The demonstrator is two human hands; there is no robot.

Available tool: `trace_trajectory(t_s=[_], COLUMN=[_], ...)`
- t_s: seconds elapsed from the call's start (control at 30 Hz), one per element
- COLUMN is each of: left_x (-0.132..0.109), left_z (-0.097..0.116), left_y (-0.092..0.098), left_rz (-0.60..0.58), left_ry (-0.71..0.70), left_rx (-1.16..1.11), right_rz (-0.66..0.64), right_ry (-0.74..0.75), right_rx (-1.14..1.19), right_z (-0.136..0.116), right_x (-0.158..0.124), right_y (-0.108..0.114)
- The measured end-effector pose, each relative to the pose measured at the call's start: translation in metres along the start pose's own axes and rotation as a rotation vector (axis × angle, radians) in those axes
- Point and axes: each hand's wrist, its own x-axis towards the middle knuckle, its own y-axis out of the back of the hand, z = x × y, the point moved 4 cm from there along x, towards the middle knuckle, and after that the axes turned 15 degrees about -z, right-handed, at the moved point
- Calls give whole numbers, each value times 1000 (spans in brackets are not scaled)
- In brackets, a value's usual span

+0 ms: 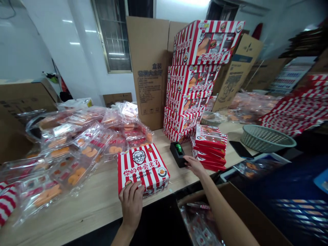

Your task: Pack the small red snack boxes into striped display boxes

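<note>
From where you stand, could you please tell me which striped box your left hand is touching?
The red-and-white box under your left hand, set apart on the wooden table; the others are stacked farther back.

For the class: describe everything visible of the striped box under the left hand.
The striped box looks like printed card, with red and white stripes, a cartoon head in glasses and red Chinese lettering on its lid. It lies flat on the pale wooden table, near its edge, with the left hand resting on its near corner.
</note>
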Motion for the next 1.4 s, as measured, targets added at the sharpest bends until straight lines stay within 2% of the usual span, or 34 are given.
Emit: trace_trajectory(t_s=[0.13,0.23,0.4,0.47,0.53,0.6,0.67,0.73,0.8,0.83,0.9,1.07,1.2,1.33,1.4], left_x=[1,-1,-1,0,1,1,1,1,0,0,0,0,3,7,8], left_z=[2,1,0,1,2,2,1,1,0,1,1,2,7,10,11], left_y=[-1,-2,-1,0,1,1,1,0,0,1,1,2,2,3,4], left_rz=[8,0,0,17,19,16,6,-7,-11,-11,-13,-51,-116,-116,-118], left_ry=[21,0,3,15,13,15,21,23,14,8,1,15,8,5,-2], left_rx=[-28,-4,2,-4,-3,-12,-25,-27,-16,-8,1,24,104,108,109], right_rz=[55,127,236,279,305,298,231,9,-167,-195,-170,-29,-20,-51,-52], right_ry=[90,129,151,169,192,226,281,378,417,425,417,368,337,287,290], right_rx=[85,73,0,-8,3,14,28,114,232,277,317,258,231,174,148], right_z=[22,35,40,40,38,31,18,1,-11,-13,-11,8,17,39,49], right_x=[-11,-9,-7,-19,-43,-77,-113,-142,-157,-159,-155,-139,-135,-128,-125], right_y=[-1,-7,-10,-13,-25,-49,-85,-132,-173,-187,-203,-205,-203,-201,-192])
